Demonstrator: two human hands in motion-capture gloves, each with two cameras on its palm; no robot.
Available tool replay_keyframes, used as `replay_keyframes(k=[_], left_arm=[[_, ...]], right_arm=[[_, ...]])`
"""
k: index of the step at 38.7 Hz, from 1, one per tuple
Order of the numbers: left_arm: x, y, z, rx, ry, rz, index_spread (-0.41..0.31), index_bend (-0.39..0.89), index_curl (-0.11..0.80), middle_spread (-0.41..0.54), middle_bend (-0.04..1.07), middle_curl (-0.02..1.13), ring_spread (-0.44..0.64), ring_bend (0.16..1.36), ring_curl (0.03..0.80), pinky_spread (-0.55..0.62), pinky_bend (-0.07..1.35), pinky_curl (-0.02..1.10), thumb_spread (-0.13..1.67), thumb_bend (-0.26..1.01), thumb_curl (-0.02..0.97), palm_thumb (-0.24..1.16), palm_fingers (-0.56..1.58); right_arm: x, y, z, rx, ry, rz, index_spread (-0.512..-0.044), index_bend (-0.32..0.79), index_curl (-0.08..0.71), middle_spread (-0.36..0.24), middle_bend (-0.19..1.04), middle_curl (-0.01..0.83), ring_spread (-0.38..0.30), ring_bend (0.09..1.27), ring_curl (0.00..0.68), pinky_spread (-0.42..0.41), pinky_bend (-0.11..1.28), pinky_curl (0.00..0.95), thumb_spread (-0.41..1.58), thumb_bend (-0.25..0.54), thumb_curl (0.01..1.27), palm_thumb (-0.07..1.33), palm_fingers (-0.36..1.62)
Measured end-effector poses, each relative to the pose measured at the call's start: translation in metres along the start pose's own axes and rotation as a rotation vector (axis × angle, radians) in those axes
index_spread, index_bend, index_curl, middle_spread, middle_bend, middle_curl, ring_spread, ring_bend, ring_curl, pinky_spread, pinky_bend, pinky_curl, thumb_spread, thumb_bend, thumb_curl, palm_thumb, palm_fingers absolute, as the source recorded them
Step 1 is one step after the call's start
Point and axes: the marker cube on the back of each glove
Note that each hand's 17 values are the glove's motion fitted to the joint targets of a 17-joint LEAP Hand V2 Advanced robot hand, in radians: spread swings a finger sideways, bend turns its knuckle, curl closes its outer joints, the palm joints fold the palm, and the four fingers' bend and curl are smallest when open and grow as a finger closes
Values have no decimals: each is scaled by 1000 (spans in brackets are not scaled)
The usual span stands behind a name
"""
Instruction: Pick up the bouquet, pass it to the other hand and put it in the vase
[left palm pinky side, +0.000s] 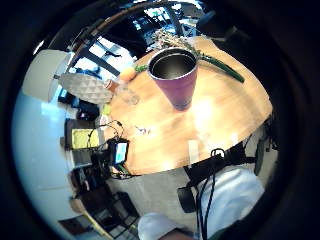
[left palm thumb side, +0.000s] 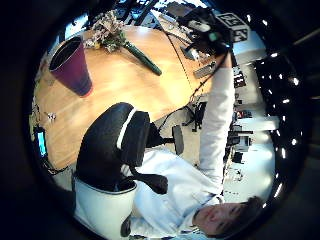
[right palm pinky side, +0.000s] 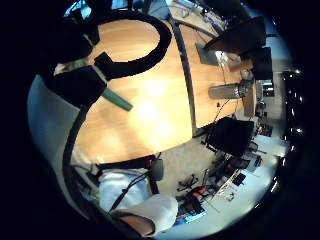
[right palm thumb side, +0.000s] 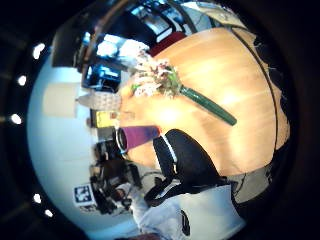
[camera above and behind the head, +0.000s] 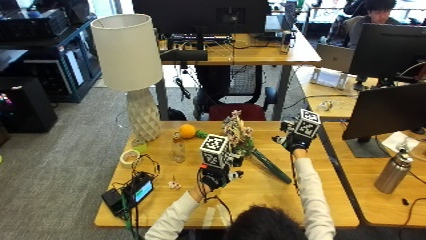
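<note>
The bouquet (camera above and behind the head: 238, 134) lies flat on the wooden table (camera above and behind the head: 266, 195), pale flowers toward the far edge and its green wrapped stem (camera above and behind the head: 269, 166) pointing near-right. My left hand (camera above and behind the head: 216, 178) hovers above the table just left of the stem, holding nothing, fingers relaxed. My right hand (camera above and behind the head: 291, 141) is raised to the right of the bouquet, also empty. The purple vase (left palm pinky side: 177, 75) stands upright on the table with the bouquet (left palm pinky side: 172, 37) behind it; in the outside view my left hand hides it. The right thumb side view shows the bouquet (right palm thumb side: 155, 80) and the vase (right palm thumb side: 137, 135) apart.
A white lamp (camera above and behind the head: 130, 55) stands at the table's far left, with an orange (camera above and behind the head: 188, 131), a clear bottle (camera above and behind the head: 177, 147) and a tape roll (camera above and behind the head: 130, 156) near it. A small device with cables (camera above and behind the head: 136, 192) sits at the near left. A monitor (camera above and behind the head: 389, 110) stands on the desk to the right.
</note>
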Motion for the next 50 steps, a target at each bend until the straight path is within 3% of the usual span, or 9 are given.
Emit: replay_keyframes(k=[3, 8, 22, 26, 32, 38, 42, 44, 50], left_arm=[[0, 4, 2, -10, 11, 0, 19, 149, 261, 260, 176, 226, 344, 605, 254, 354, 480, 300, 1123, -19, 228, 281, 245], [-5, 5, 8, -10, 20, 11, 19, 151, 270, 257, 178, 236, 337, 606, 258, 353, 474, 305, 1126, -19, 235, 280, 249], [-22, 17, 15, -24, 51, -24, 16, 150, 287, 252, 174, 255, 336, 606, 268, 338, 476, 320, 1129, -20, 249, 276, 250], [-26, 15, 15, -13, 55, -32, 14, 149, 289, 250, 177, 259, 336, 609, 268, 336, 470, 322, 1130, -20, 252, 276, 254], [-32, 13, 14, -13, 53, -58, 12, 149, 294, 244, 173, 264, 334, 610, 271, 333, 470, 327, 1132, -20, 255, 276, 257], [-38, 10, 12, -18, 66, -72, 11, 147, 297, 239, 177, 271, 330, 608, 273, 331, 466, 331, 1136, -19, 258, 278, 259], [-41, 7, 9, -30, 91, -82, 11, 144, 297, 238, 177, 274, 324, 608, 274, 323, 471, 335, 1137, -18, 259, 279, 267], [-43, 5, 8, -34, 103, -85, 11, 144, 297, 237, 176, 275, 322, 607, 273, 322, 467, 333, 1138, -19, 260, 279, 267], [-43, -6, 1, -45, 167, -93, 6, 156, 302, 232, 173, 278, 312, 607, 277, 317, 457, 334, 1144, -19, 261, 281, 280]], right_arm=[[4, -4, 19, -44, -9, 56, -158, 11, 42, 35, 384, 361, 43, 708, 354, 169, 748, 368, 1101, 20, 234, 442, 598], [0, 40, 32, -162, -3, 192, -146, 19, 36, 35, 391, 371, 41, 720, 359, 159, 757, 371, 1086, -5, 249, 461, 593], [10, 45, 162, -464, -4, 149, -147, 113, 85, 25, 446, 401, 33, 646, 351, 178, 603, 337, 1047, -16, 285, 529, 517], [9, 44, 175, -365, 63, 133, -165, 165, 124, 11, 409, 393, 5, 599, 338, 158, 571, 327, 1027, -13, 294, 554, 549], [11, 45, 178, -295, 97, 205, -210, 416, 245, -41, 364, 393, -80, 477, 308, 59, 436, 291, 1018, 87, 344, 798, 813], [14, 26, 168, -1, 195, 173, -204, 411, 299, -93, 424, 433, -144, 407, 313, -49, 417, 305, 1029, 125, 368, 927, 1034], [15, 27, 166, 24, 204, 167, -201, 225, 295, -127, 552, 485, -195, 676, 405, -200, 486, 341, 1038, 106, 363, 936, 1508], [17, 30, 165, 29, 203, 182, -202, 200, 309, -138, 611, 509, -199, 767, 436, -218, 532, 370, 1035, 80, 353, 918, 1552], [16, 29, 148, 193, 55, 219, -203, 346, 379, -149, 725, 565, -199, 865, 500, -242, 602, 420, 1039, 6, 328, 859, 1559]])
